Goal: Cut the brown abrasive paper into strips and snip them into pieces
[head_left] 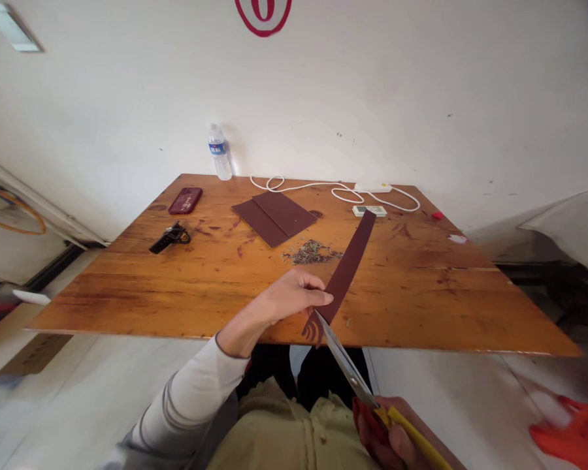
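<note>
My left hand [301, 294] pinches a long dark maroon strip [350, 261] near its lower end, thumb on top. That end is cut into several narrow curling slits just past the table's front edge. In my right hand [402, 444] is a pair of scissors [350, 372] with yellow and red wrapped handles. The blade tips touch the slit end of the strip, close beside my left thumb. A small heap of fine clippings [311, 252] lies on the table beyond my left hand. Two flat maroon sheets [274, 219] overlap behind the heap.
On the wooden table [421, 307], a maroon phone-like case [185, 200] and a black strap-like item [170, 237] lie at left. A water bottle [220, 153] stands by the wall. A white power strip [372, 187] with its cable and a small white box [370, 211] are at the back right.
</note>
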### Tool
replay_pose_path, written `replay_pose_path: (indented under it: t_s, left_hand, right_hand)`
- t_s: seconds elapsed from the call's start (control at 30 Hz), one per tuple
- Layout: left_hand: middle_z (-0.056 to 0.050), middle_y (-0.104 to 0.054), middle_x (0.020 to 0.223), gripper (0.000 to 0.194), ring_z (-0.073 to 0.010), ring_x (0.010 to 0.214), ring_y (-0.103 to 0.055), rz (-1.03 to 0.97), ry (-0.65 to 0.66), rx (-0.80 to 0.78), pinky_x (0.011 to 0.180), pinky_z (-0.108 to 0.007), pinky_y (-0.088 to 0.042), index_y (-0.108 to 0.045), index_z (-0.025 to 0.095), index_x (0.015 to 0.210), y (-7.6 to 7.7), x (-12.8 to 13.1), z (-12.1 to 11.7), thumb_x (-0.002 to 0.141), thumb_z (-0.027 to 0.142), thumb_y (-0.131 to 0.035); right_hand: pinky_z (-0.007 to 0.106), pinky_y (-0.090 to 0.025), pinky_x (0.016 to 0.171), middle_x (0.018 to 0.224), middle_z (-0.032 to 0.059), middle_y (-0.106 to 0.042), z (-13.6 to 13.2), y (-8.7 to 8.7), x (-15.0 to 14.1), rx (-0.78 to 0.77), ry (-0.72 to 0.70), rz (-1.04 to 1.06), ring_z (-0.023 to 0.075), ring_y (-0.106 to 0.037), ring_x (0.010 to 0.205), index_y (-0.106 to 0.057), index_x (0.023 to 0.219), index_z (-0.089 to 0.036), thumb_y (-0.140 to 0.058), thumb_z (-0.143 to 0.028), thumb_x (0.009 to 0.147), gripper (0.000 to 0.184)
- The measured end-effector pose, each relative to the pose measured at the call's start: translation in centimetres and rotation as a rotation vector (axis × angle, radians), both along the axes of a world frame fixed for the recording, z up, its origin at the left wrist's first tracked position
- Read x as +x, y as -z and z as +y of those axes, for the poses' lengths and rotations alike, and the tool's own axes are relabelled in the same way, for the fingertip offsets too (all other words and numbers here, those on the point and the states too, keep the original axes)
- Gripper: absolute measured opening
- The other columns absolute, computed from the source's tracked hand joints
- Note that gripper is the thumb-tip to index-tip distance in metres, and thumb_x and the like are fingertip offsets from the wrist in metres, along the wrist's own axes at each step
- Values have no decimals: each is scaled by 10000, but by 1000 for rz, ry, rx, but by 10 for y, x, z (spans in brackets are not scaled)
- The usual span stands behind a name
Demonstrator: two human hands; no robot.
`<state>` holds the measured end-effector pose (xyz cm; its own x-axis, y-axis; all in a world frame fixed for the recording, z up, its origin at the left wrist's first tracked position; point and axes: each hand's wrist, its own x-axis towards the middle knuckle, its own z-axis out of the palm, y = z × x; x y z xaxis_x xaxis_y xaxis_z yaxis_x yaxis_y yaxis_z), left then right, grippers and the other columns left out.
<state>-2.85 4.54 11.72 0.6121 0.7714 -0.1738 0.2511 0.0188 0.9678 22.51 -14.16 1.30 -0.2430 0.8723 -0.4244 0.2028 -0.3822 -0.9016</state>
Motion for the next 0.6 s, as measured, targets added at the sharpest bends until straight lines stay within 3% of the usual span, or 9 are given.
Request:
replay_pose_path:
  t_s: [0.13, 0.3, 0.4, 0.47, 0.53, 0.6]
  left_hand:
    - [67, -279, 560, 457, -107, 559, -238, 1, 56, 21, 556, -319, -178, -370, 234, 533, -2, -1, 3, 759, 434, -712]
    - [61, -315, 589, 446, -111, 591, -259, -32, 70, 18, 578, -314, -207, -424, 223, 540, -2, 2, 3, 772, 453, -728]
    - [47, -427, 614, 370, -118, 604, -351, -118, -25, -36, 592, -301, -266, -555, 211, 608, 3, 6, 0, 779, 489, -729]
    - [36, -504, 644, 316, -122, 613, -409, -162, -109, -81, 604, -293, -305, -651, 200, 694, 8, 8, -3, 763, 497, -737]
    - [32, -532, 636, 302, -121, 604, -437, -175, -170, -113, 607, -287, -326, -675, 194, 707, 12, 9, -4, 729, 484, -753]
    - [30, -538, 612, 288, -122, 591, -456, -157, -202, -120, 604, -283, -337, -661, 193, 670, 15, 9, -4, 704, 461, -760]
  right_hand:
    - [445, -659, 923, 1369, 102, -720, -1, -3, 3, -38, -19, 28, 269, -742, 1104, -722, 1314, -226, -707, -354, 1072, 274]
    - [401, -666, 841, 1254, 88, -755, -4, -5, 0, -76, -44, 64, 231, -756, 988, -734, 1247, -207, -695, -376, 1079, 242]
    - [309, -607, 638, 890, 27, -746, -4, -2, -4, -90, -58, 92, 166, -698, 686, -747, 1071, -176, -707, -535, 1042, 362]
    - [275, -500, 505, 656, -27, -621, -4, 2, -7, -92, -56, 104, 143, -594, 520, -745, 983, -181, -750, -704, 935, 525]
    - [266, -422, 443, 577, -51, -540, -4, 5, -9, -93, -46, 105, 131, -530, 456, -743, 983, -176, -776, -772, 863, 609]
    - [251, -452, 462, 654, -35, -613, -5, 8, -10, -94, -39, 95, 124, -558, 488, -737, 1036, -173, -742, -692, 949, 526]
